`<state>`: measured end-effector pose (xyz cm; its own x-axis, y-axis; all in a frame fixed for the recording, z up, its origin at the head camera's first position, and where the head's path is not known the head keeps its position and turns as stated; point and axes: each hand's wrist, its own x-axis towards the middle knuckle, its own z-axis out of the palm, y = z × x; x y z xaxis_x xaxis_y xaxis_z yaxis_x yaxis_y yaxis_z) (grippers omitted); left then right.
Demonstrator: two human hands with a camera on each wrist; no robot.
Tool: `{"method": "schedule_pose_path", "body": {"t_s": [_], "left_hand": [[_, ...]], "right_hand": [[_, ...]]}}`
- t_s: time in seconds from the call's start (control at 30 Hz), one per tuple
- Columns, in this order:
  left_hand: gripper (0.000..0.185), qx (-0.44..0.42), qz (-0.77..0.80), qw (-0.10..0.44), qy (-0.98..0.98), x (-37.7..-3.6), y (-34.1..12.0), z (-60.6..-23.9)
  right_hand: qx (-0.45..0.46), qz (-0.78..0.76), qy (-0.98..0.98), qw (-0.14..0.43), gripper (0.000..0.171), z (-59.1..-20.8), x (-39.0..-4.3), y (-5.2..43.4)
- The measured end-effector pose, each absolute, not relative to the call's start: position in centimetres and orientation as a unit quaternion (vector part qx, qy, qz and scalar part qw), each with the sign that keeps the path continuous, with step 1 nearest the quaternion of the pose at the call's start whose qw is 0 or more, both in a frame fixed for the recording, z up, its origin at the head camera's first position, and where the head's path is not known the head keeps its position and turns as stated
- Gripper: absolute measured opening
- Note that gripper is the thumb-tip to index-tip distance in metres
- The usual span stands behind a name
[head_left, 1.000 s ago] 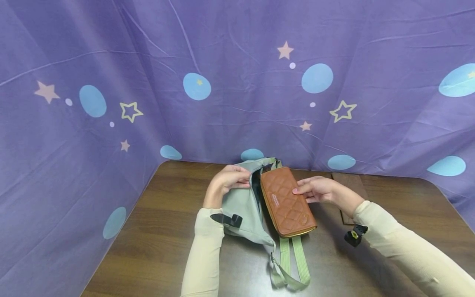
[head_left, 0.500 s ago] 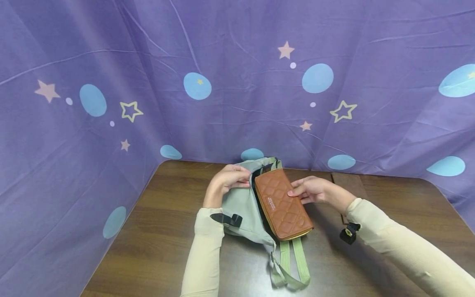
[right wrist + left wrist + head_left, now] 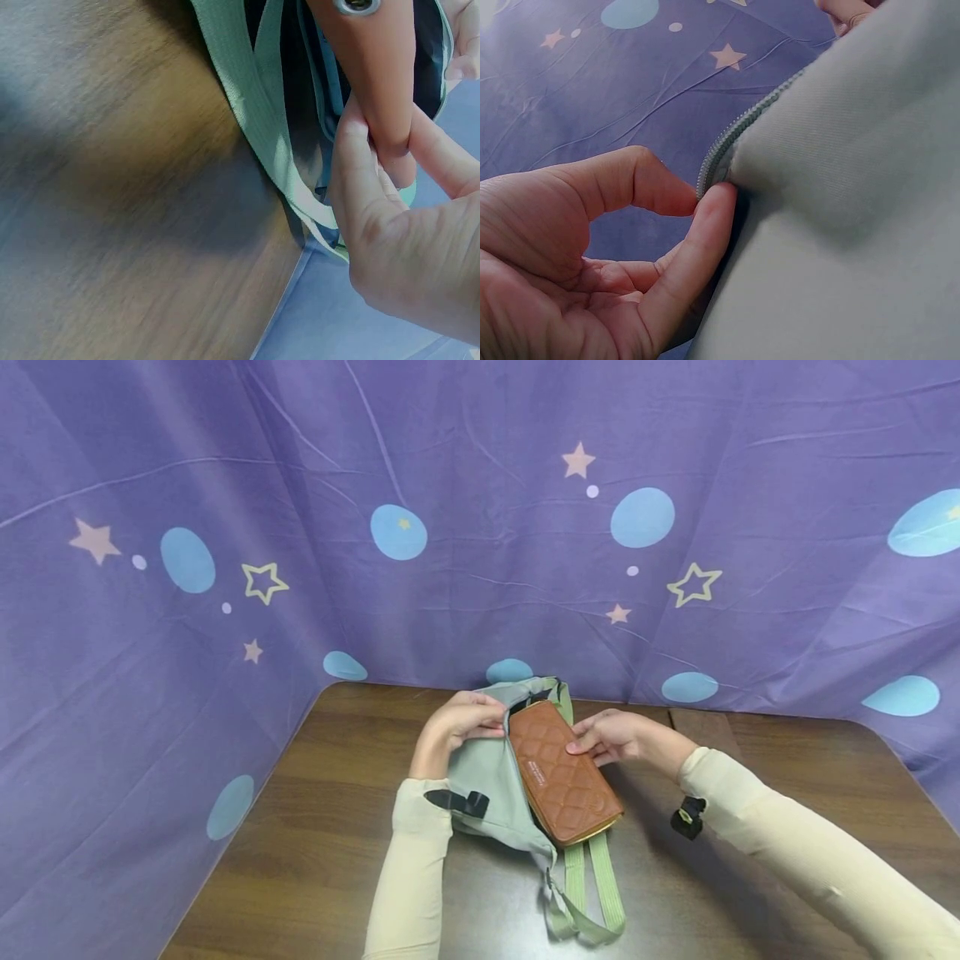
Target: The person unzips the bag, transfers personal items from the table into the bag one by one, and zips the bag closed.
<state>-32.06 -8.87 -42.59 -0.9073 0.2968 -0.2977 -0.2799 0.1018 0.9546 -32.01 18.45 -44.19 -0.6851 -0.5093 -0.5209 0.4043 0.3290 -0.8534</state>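
A pale green waist bag [image 3: 487, 785] lies on the table with its zipped mouth spread. My left hand [image 3: 463, 727] pinches the zipper edge [image 3: 727, 142] between thumb and finger, as the left wrist view shows close up. A brown quilted wallet [image 3: 562, 777] with a gold zip leans at the mouth, its left edge inside the opening. My right hand [image 3: 611, 739] grips the wallet's right side, thumb on the quilted face. In the right wrist view, fingers and thumb hold the wallet [image 3: 379, 82] from both sides, between the bag's dark lining and green strap.
Green straps [image 3: 592, 893] trail from the bag toward the front of the wooden table [image 3: 337, 827]. A flat brown item [image 3: 705, 735] lies behind my right wrist. A purple curtain [image 3: 480, 527] with stars and ovals hangs along the table's back and left.
My right hand has moved left with the wallet, bringing its left edge from beside the bag's mouth into the opening. The left hand has kept its place on the zipper edge.
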Motion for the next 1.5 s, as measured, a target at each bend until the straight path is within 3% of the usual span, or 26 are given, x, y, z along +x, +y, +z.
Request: {"method": "schedule_pose_path", "body": {"t_s": [0.67,0.97,1.07,1.23,1.5], "left_hand": [[0.013,0.006,0.672,0.216,0.708,-32.2,-8.8,-42.7],[0.014,0.009,0.672,0.216,0.709,-32.1,-8.8,-42.4],[0.013,0.008,0.671,0.216,0.710,-32.1,-8.8,-42.4],[0.013,0.006,0.672,0.216,0.708,-32.2,-8.7,-42.4],[0.013,0.009,0.672,0.217,0.708,-32.0,-8.8,-42.4]], "right_hand": [[-0.033,-0.566,0.712,0.414,0.034,-44.2,-33.1,16.5],[-0.015,-0.556,0.721,0.413,0.045,-44.6,-33.5,15.6],[-0.012,-0.552,0.726,0.411,0.038,-44.7,-33.5,15.5],[-0.004,-0.544,0.734,0.406,0.007,-44.5,-33.4,15.4],[-0.035,-0.528,0.737,0.420,0.004,-44.6,-33.2,16.0]]}}
